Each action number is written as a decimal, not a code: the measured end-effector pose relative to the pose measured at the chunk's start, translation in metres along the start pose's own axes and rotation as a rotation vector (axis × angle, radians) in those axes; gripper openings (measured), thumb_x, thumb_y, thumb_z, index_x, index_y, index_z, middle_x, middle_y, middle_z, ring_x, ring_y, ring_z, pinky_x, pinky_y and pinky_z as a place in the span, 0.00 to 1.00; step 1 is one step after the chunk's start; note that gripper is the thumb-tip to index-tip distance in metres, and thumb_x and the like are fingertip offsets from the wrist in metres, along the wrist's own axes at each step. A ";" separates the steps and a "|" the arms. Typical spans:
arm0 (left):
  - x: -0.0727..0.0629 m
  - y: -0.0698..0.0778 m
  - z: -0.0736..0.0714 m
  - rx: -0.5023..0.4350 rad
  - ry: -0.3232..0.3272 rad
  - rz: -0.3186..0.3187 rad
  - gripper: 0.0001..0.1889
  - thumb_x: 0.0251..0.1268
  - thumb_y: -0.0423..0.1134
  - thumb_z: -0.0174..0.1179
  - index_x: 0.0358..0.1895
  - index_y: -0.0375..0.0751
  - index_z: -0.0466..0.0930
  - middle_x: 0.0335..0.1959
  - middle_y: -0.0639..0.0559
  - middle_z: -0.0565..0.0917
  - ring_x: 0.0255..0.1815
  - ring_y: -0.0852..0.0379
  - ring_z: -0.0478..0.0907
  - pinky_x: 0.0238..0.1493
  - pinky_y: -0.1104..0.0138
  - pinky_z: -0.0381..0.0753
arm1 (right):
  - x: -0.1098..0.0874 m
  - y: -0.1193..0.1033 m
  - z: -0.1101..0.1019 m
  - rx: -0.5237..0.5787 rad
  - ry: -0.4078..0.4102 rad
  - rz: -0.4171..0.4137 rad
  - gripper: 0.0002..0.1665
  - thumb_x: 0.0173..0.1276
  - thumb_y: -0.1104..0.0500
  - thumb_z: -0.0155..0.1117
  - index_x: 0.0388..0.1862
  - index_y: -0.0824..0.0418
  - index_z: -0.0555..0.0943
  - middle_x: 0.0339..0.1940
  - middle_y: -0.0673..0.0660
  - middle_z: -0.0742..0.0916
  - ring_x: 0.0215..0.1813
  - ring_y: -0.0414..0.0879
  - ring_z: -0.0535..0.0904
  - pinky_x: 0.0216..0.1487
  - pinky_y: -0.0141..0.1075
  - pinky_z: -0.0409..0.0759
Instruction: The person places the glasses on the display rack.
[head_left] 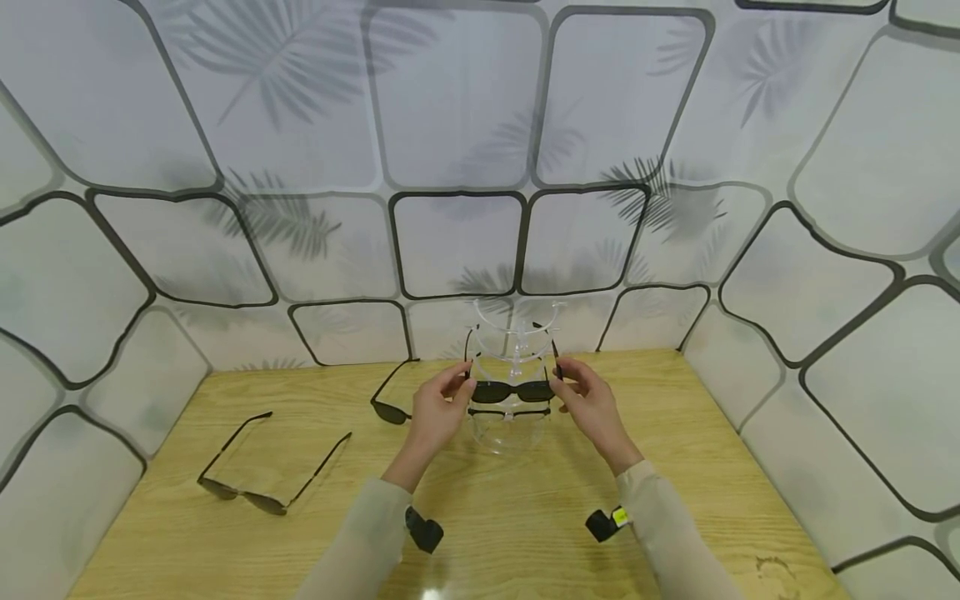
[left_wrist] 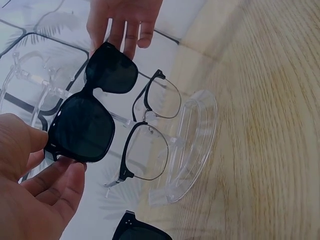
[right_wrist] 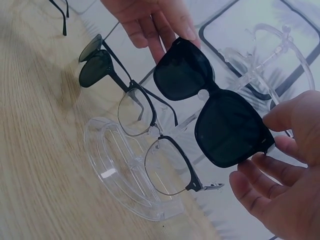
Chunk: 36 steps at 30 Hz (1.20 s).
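Note:
Black sunglasses (head_left: pixel 513 392) are held level in front of a clear plastic display stand (head_left: pixel 517 346). My left hand (head_left: pixel 441 408) pinches their left end between thumb and fingers. At the other end my right hand (head_left: pixel 591 408) does the same, as the right wrist view also shows. Just below, half-rimmed eyeglasses (left_wrist: pixel 150 135) with clear lenses rest on a lower tier of the stand. The stand's curved base (right_wrist: pixel 132 170) sits on the table. In the head view, the upper tiers rise behind the sunglasses; whether the frame touches its tier I cannot tell.
Another pair of sunglasses (head_left: pixel 390 412) lies left of the stand, partly hidden by my left hand. Farther left, thin-framed sunglasses (head_left: pixel 243 497) lie with temples unfolded on the wooden table (head_left: pixel 525 533). Patterned white walls (head_left: pixel 457 242) enclose the table's back and sides.

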<state>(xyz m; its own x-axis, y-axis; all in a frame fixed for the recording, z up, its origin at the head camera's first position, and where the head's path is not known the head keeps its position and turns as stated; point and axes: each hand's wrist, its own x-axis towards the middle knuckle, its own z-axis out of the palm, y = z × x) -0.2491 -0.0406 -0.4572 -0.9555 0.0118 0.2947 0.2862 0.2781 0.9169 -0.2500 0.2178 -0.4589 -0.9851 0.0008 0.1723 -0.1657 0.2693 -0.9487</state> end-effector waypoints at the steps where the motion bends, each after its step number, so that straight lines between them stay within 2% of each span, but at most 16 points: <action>1: 0.000 0.000 0.000 0.003 0.001 0.000 0.18 0.75 0.34 0.65 0.64 0.38 0.85 0.47 0.37 0.91 0.50 0.40 0.88 0.33 0.72 0.78 | 0.000 0.000 0.000 0.001 0.000 0.002 0.26 0.80 0.62 0.62 0.73 0.65 0.75 0.70 0.68 0.80 0.47 0.28 0.82 0.43 0.36 0.87; 8: 0.000 0.000 -0.001 0.018 0.003 0.009 0.17 0.76 0.35 0.65 0.64 0.38 0.85 0.49 0.38 0.91 0.50 0.41 0.88 0.40 0.69 0.82 | 0.003 -0.002 0.002 -0.003 -0.006 0.008 0.26 0.80 0.62 0.62 0.74 0.65 0.74 0.71 0.68 0.80 0.49 0.29 0.82 0.43 0.34 0.86; 17: 0.001 -0.003 0.000 0.022 -0.001 0.002 0.18 0.76 0.36 0.65 0.65 0.38 0.85 0.49 0.38 0.91 0.50 0.41 0.88 0.38 0.69 0.82 | 0.004 -0.003 0.003 -0.007 -0.008 0.027 0.26 0.81 0.61 0.62 0.74 0.64 0.74 0.71 0.69 0.80 0.48 0.29 0.82 0.43 0.33 0.86; 26: 0.001 -0.002 0.000 0.019 0.000 -0.001 0.19 0.75 0.36 0.65 0.65 0.36 0.84 0.48 0.38 0.91 0.50 0.40 0.89 0.38 0.67 0.84 | 0.007 0.001 0.004 -0.020 0.003 0.035 0.27 0.80 0.62 0.62 0.74 0.67 0.74 0.70 0.72 0.81 0.51 0.45 0.86 0.42 0.36 0.87; 30: 0.001 -0.003 0.000 0.024 0.001 0.001 0.19 0.75 0.36 0.65 0.65 0.35 0.84 0.48 0.38 0.91 0.50 0.40 0.89 0.39 0.67 0.84 | 0.007 0.002 0.004 -0.013 0.006 0.039 0.26 0.80 0.62 0.62 0.74 0.66 0.75 0.69 0.72 0.81 0.51 0.48 0.86 0.42 0.36 0.87; 36: 0.001 -0.002 -0.001 0.014 -0.005 -0.005 0.19 0.76 0.36 0.65 0.65 0.36 0.84 0.47 0.38 0.91 0.50 0.40 0.88 0.36 0.69 0.81 | 0.006 0.004 0.005 0.001 -0.003 0.059 0.27 0.81 0.59 0.62 0.75 0.64 0.74 0.69 0.72 0.81 0.52 0.52 0.86 0.40 0.34 0.85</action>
<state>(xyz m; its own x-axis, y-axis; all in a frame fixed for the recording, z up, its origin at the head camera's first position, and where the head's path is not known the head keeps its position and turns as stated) -0.2503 -0.0422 -0.4583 -0.9574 0.0153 0.2883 0.2801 0.2915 0.9146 -0.2566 0.2146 -0.4631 -0.9932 0.0134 0.1152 -0.1075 0.2684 -0.9573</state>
